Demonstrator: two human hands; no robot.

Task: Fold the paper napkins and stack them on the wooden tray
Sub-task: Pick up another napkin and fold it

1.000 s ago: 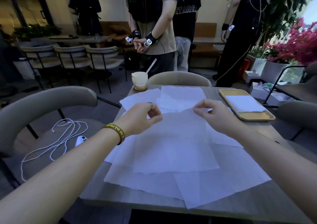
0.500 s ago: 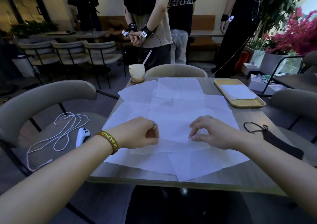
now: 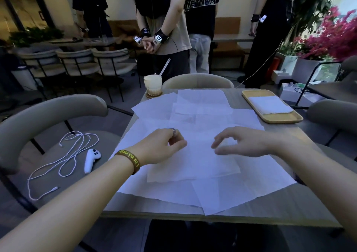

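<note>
The person sits at a grey worktop (image 3: 270, 203) strewn with loose napkins (image 3: 202, 101), thin white sheets that overlap each other and cover most of the surface. On top of them, nearest the person, lies a smaller doubled napkin (image 3: 193, 166), its lower edge a little uneven.

Both hands are over the far part of that napkin. The left hand (image 3: 160, 147) has its fingers curled in, thumb against forefinger. From here I cannot tell whether any paper is caught between them. There is a ring (image 3: 173, 131) on one finger and a dark wristband (image 3: 128, 160) with yellow lettering on the wrist. The right hand (image 3: 241, 143) is released, its fingers loosely bent and spread with the thumb apart from them, low over the sheet. I cannot make out whether the tips touch it.

At the far right corner sits the wooden tray (image 3: 270, 119), and on it a neat stack of folded napkins (image 3: 269, 105) – well apart from the hands.

At the far left corner stands a glass (image 3: 153, 84) with a pale drink and a straw, on a coaster. The chair to the left carries a white cable (image 3: 63, 161) in loops and a white controller (image 3: 91, 160) beside it. An empty chair (image 3: 198, 80) faces the person across the worktop, several people stand behind it, and pink flowers (image 3: 332, 39) fill the right edge.
</note>
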